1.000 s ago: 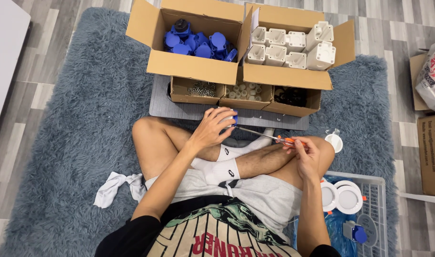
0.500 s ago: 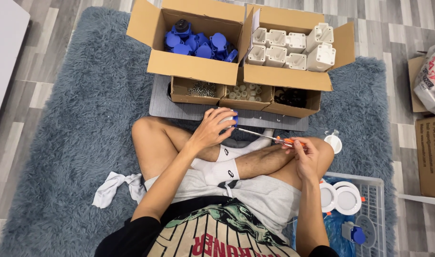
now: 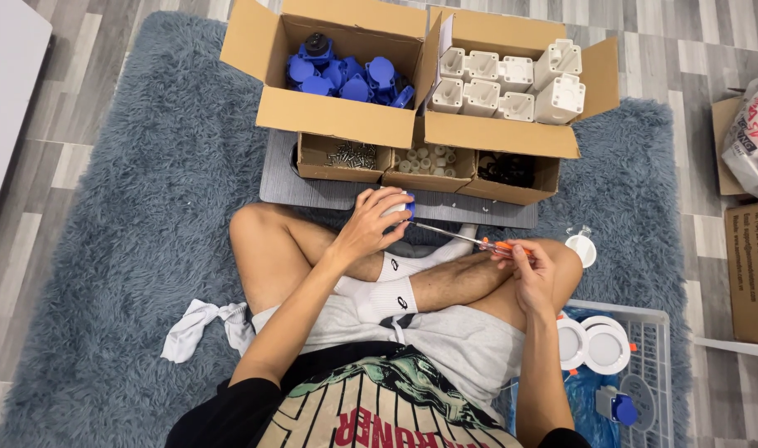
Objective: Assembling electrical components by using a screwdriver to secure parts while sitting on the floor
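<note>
Screwdriver [image 3: 470, 241] unmoved from a second ago: right hand [image 3: 528, 274] pinches its orange handle, tip meeting the blue-white part [image 3: 402, 205] clasped in the left hand [image 3: 371, 224], above crossed legs.

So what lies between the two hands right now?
In the head view, the screwdriver shaft spans from the right hand to the blue-and-white part in the left hand.

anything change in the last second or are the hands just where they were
Nothing visibly changed. The left hand still wraps the small blue and white part over the crossed legs, and the right hand still holds the orange-handled screwdriver with its tip at that part. The cardboard boxes, the rug and the white basket lie as before.
</note>
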